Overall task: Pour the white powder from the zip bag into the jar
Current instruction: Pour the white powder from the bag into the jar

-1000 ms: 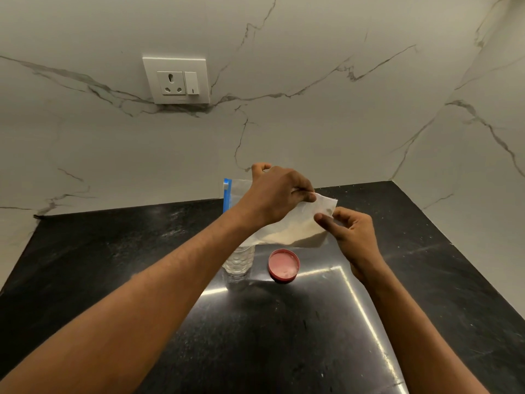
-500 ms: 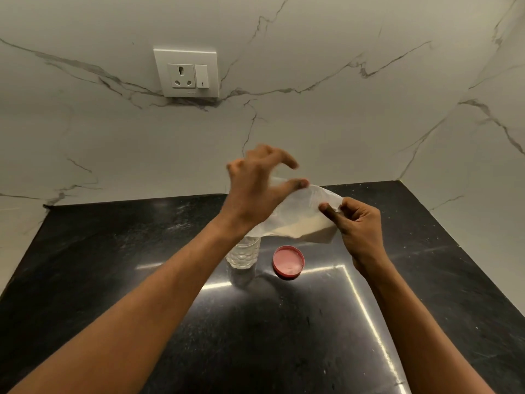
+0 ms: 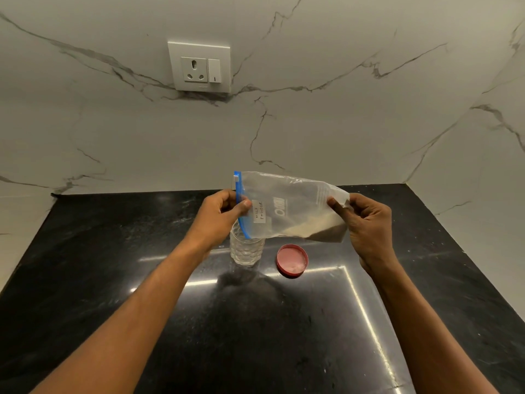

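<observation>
A clear zip bag (image 3: 292, 204) with a blue zip strip lies sideways in the air above the counter. Its zip end points left, over the clear dimpled jar (image 3: 245, 250). White powder (image 3: 309, 226) sits along the bag's lower right side. My left hand (image 3: 220, 214) pinches the blue zip edge just above the jar's mouth. My right hand (image 3: 366, 223) pinches the bag's bottom right corner. A white label on the bag reads "milk powder".
The jar's red lid (image 3: 292, 260) lies upside down on the black counter (image 3: 255, 322), right of the jar. Marble walls stand behind and to the right, with a wall socket (image 3: 199, 66) on the back one.
My left hand came off the top of the bag and now pinches its zip edge at the left. The bag has flattened out, zip end above the jar. The camera shifted slightly.
</observation>
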### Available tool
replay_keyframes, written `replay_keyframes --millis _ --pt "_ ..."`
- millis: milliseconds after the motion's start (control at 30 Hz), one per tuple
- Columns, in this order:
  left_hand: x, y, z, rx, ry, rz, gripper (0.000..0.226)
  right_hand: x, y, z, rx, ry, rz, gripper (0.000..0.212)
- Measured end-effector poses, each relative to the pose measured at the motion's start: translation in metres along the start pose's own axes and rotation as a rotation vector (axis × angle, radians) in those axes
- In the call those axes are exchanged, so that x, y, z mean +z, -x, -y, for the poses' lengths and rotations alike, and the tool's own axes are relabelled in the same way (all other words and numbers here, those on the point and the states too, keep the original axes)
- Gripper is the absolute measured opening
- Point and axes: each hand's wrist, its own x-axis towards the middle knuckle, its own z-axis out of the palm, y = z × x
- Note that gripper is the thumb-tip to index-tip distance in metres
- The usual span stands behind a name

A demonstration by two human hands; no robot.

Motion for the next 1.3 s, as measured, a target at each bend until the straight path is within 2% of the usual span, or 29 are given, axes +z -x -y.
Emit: replay_keyframes --millis 267,533,833,1100,1300 --pt "-0.004 -0.001 0.001 -0.034 0.139 0.033 0.008 0.008 -0.004 0.009 -0.029 -0.031 0.002 0.014" --pt "-0.009 -0.001 0.009 -0.036 0.168 0.062 0.013 0.012 -0.007 0.018 -0.040 0.029 0.012 0.015" --pt "-0.011 0.000 0.011 -0.049 0.187 0.055 0.010 0.021 0.000 0.024 -0.037 0.062 -0.015 0.016" --pt "-0.012 -0.002 0.013 -0.018 0.168 0.031 0.011 0.033 0.005 0.029 -0.124 0.172 -0.023 0.012" --pt "-0.013 -0.003 0.011 -0.006 0.188 0.040 0.011 0.030 0.000 0.036 -0.196 0.254 -0.025 0.016"
